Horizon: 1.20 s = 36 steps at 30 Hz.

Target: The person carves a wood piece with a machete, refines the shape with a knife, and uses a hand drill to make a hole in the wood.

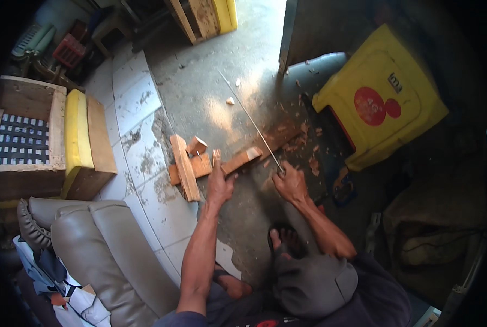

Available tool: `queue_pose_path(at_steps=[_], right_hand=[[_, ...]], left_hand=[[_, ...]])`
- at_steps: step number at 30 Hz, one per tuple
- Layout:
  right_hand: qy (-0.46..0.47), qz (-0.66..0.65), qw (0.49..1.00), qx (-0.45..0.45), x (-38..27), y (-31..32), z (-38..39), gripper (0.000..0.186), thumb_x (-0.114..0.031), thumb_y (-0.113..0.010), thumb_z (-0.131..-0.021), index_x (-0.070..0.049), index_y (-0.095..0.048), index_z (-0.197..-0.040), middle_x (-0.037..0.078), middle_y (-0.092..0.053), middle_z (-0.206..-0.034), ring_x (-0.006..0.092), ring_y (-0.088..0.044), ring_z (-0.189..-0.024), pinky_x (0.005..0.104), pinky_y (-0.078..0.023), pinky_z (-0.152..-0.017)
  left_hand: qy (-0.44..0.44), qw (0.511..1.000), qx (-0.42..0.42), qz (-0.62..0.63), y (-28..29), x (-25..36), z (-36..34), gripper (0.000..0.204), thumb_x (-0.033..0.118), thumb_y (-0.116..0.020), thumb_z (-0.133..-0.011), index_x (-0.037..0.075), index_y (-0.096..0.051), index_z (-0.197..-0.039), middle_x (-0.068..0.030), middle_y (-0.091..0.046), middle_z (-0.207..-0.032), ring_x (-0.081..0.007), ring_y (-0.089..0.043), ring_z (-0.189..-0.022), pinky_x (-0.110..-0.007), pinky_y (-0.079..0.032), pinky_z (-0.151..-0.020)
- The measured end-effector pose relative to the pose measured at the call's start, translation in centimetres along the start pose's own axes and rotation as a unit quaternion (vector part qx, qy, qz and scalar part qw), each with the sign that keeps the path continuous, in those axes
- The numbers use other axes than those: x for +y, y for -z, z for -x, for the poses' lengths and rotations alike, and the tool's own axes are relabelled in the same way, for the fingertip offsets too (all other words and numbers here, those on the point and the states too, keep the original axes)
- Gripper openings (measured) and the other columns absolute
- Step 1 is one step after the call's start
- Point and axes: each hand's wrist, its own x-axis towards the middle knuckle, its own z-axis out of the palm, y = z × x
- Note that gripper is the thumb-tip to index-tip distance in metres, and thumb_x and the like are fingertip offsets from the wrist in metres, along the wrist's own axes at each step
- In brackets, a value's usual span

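Blade of long, thin, pale metal (247,111): held by the near end in the right hand (291,184), slants away toward the upper left above the floor, passes just beside the right end of the squared orange-brown wooden block (242,159); impossible to tell whether touching.
Right hand: closed around the near end of the blade, fingers curled.
Left hand (220,184): gripping the left end of the block, thumb on the near side, one finger stretched forward.
Block: lying slantwise between both hands, at the end of a flat reddish-brown board (283,136) on the floor.
Offcuts: just left of the left hand, a light-brown wooden bar (184,169) laid across a shorter orange-brown piece (204,165), with a small wooden chunk (196,145) close by.
Floor: grey rough concrete (183,82) in the middle, strewn with pale sawdust (221,115) and brown wood chips (314,165); white smudged tiles (140,103) along the left.
Seating: padded grey-brown leather-like cushion (112,250) at lower left; wooden frame with dark woven straps (58,117) above.
Right side: yellow panel with red round marks (382,98), tilted, well apart from the block.
Footwear: dark sandal (272,235) on the right foot, below the right hand.
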Motion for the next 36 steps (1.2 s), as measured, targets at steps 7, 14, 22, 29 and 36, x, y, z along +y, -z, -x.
queue_pose_path(at_steps=[7, 14, 22, 29, 36], right_hand=[[0.017, 0.085, 0.996, -0.022, 0.5, -0.9, 0.3, 0.021, -0.017, -0.07, -0.084, -0.004, -0.057, -0.094, 0.021, -0.066, -0.072, 0.0454, -0.067, -0.074, 0.0512, -0.053, -0.064], [-0.001, 0.092, 0.995, -0.028, 1.6, -1.1, -0.2, 0.023, -0.016, -0.066, -0.086, -0.003, -0.064, -0.105, 0.024, -0.067, -0.078, 0.0443, -0.069, -0.078, 0.0517, -0.054, -0.068], [0.012, 0.051, 0.998, -0.042, -0.7, 0.4, 0.4, 0.021, -0.017, -0.066, -0.084, -0.004, -0.063, -0.101, 0.025, -0.068, -0.077, 0.0463, -0.068, -0.078, 0.0541, -0.053, -0.071], [0.01, 0.03, 0.998, -0.059, 0.6, -1.2, -0.2, 0.029, -0.019, -0.066, -0.085, -0.003, -0.063, -0.109, 0.026, -0.07, -0.084, 0.0469, -0.069, -0.087, 0.054, -0.055, -0.077], [0.013, 0.066, 0.996, -0.054, -0.8, 0.2, -0.7, 0.028, -0.015, -0.068, -0.083, -0.006, -0.063, -0.11, 0.026, -0.07, -0.085, 0.047, -0.068, -0.084, 0.0543, -0.055, -0.076]], left_hand=[[0.05, 0.998, -0.015, 0.02, 0.2, 0.5, -0.7, 0.055, 0.011, -0.076, -0.086, 0.0, -0.043, -0.129, -0.0318, -0.065, -0.112, -0.0521, -0.062, -0.105, -0.052, -0.051, -0.086], [0.047, 0.998, -0.031, 0.015, 0.3, 0.6, -0.5, 0.062, 0.009, -0.075, -0.086, 0.0, -0.038, -0.135, -0.03, -0.065, -0.111, -0.0514, -0.062, -0.106, -0.05, -0.051, -0.088], [0.063, 0.997, -0.031, 0.013, 0.5, 1.9, -0.2, 0.058, 0.007, -0.076, -0.085, 0.001, -0.04, -0.13, -0.0298, -0.065, -0.112, -0.0474, -0.065, -0.107, -0.049, -0.051, -0.089], [0.071, 0.997, -0.043, 0.006, -0.2, -1.2, -0.2, 0.054, 0.008, -0.077, -0.085, 0.003, -0.042, -0.126, -0.0256, -0.068, -0.11, -0.0422, -0.067, -0.107, -0.045, -0.052, -0.089], [0.06, 0.998, -0.011, 0.007, 1.3, 2.1, -1.1, 0.061, 0.014, -0.076, -0.087, 0.002, -0.041, -0.135, -0.0314, -0.066, -0.111, -0.0518, -0.062, -0.108, -0.052, -0.05, -0.086]])
